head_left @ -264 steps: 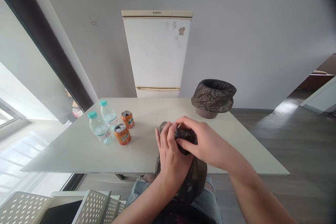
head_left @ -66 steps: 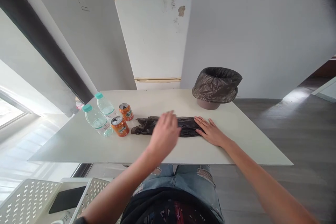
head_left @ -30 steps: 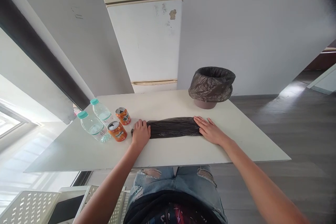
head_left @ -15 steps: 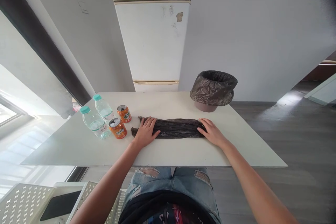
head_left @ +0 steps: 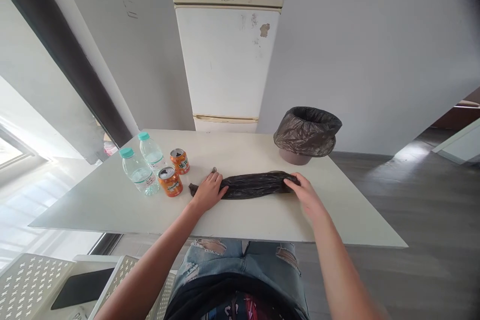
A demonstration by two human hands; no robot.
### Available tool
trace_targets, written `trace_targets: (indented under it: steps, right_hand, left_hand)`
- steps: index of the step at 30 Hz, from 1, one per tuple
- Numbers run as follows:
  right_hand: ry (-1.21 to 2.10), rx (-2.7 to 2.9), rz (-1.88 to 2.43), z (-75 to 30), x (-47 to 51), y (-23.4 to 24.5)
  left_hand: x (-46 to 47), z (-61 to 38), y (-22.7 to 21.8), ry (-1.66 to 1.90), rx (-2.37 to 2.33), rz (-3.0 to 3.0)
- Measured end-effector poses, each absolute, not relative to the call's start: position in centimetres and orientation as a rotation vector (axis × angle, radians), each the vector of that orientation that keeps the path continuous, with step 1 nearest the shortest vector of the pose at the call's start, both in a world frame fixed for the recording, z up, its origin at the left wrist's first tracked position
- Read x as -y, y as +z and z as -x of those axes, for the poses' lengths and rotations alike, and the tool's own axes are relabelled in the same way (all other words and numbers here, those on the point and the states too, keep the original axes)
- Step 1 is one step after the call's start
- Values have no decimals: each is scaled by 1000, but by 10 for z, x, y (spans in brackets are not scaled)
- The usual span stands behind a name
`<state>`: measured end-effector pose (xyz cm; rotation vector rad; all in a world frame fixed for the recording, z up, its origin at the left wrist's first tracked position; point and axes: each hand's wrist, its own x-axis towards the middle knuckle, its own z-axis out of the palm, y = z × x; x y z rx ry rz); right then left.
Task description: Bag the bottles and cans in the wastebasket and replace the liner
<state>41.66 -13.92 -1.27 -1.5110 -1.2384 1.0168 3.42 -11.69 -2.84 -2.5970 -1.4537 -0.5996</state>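
Observation:
A dark plastic bag point(head_left: 255, 185), folded into a long narrow strip, lies across the white table point(head_left: 240, 215). My left hand point(head_left: 208, 192) rests on its left end with fingers stretched over the plastic. My right hand point(head_left: 305, 192) is at its right end, fingers curled around the end of the strip and lifting it slightly.
Two water bottles point(head_left: 140, 170) and two orange cans point(head_left: 174, 172) stand at the table's left. A small bin lined with a dark bag point(head_left: 305, 135) sits at the back right. A white fridge point(head_left: 227, 60) stands behind the table. White perforated chairs point(head_left: 33, 280) are at lower left.
The bag went from a bundle in my hands to a flat strip on the table. In the last half second my right hand went from flat to gripping the strip's right end.

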Motion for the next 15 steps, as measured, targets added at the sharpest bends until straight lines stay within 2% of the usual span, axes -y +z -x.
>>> trace_targets:
  steps: [3, 5, 10, 15]
  right_hand:
    - [1313, 860, 1055, -385, 158, -9]
    - [1396, 745, 942, -358, 164, -10]
    - [1328, 631, 1074, -299, 140, -14]
    - [1155, 507, 1116, -288, 99, -17]
  left_hand:
    - [119, -37, -25, -550, 1569, 2562]
    - [120, -39, -23, -559, 1603, 2559]
    - [122, -40, -19, -577, 1550, 2651]
    - [125, -39, -15, -572, 1512, 2712]
